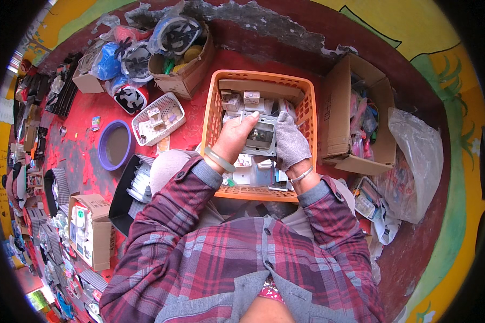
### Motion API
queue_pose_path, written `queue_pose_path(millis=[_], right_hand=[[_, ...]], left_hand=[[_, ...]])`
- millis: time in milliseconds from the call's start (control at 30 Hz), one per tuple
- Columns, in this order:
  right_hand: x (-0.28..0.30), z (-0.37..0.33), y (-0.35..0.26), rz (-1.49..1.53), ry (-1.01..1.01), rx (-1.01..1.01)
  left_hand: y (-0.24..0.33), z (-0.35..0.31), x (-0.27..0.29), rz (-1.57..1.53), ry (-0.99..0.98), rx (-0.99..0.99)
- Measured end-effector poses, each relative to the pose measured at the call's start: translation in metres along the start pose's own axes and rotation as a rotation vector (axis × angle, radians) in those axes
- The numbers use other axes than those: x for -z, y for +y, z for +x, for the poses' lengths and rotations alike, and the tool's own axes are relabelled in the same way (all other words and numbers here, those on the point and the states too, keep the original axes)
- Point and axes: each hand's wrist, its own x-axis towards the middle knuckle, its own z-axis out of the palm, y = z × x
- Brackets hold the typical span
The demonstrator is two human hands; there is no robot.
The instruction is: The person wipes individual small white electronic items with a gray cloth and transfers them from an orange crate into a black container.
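Over an orange plastic basket (305, 102), both hands grip a square grey fitting (261, 144) with a metal-looking frame and a dark recessed middle; its exact kind is unclear. My left hand (233, 139), bare, holds the left edge, its thumb on top. On the opposite edge is my right hand (292, 141) in a grey knitted glove, its fingers closed round the rim. Beneath and behind the fitting, the basket holds several small white boxes (251, 97) and other pale packages, partly hidden by my hands.
Left of the basket stand a small white basket (178, 99) and a purple-rimmed round tub (103, 152). Cardboard boxes (337, 107) flank it, one at the right with plastic-wrapped goods. Bagged helmets (136, 60) lie at the far left; clear plastic sheeting (421, 161) lies at the right.
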Motion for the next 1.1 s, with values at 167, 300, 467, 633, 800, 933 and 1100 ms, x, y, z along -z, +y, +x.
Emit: queue_pose_path(millis=[167, 300, 467, 633, 800, 933, 1100], right_hand=[[0.007, 0.007, -0.006, -0.046, -0.134, -0.109], [0.002, 0.002, -0.005, -0.047, -0.179, -0.028], [0.014, 0.011, -0.008, 0.093, -0.216, -0.184], [0.03, 0.013, 0.002, -0.049, -0.277, 0.024], [-0.024, -0.006, -0.001, 0.111, -0.017, 0.054], [0.024, 0.006, -0.039, 0.396, -0.366, -0.311], [-0.036, -0.009, 0.016, 0.695, -0.12, -0.028]], left_hand=[[-0.005, 0.002, 0.003, -0.053, -0.01, 0.032], [-0.004, 0.002, -0.001, -0.2, 0.086, 0.068], [-0.002, 0.01, 0.011, -0.293, 0.041, 0.185], [0.011, 0.007, 0.01, -0.429, 0.066, 0.083], [-0.015, 0.017, 0.003, -0.247, 0.243, -0.082], [-0.015, 0.007, -0.006, -0.261, 0.363, -0.098], [-0.013, 0.01, -0.002, -0.353, 0.283, -0.115]])
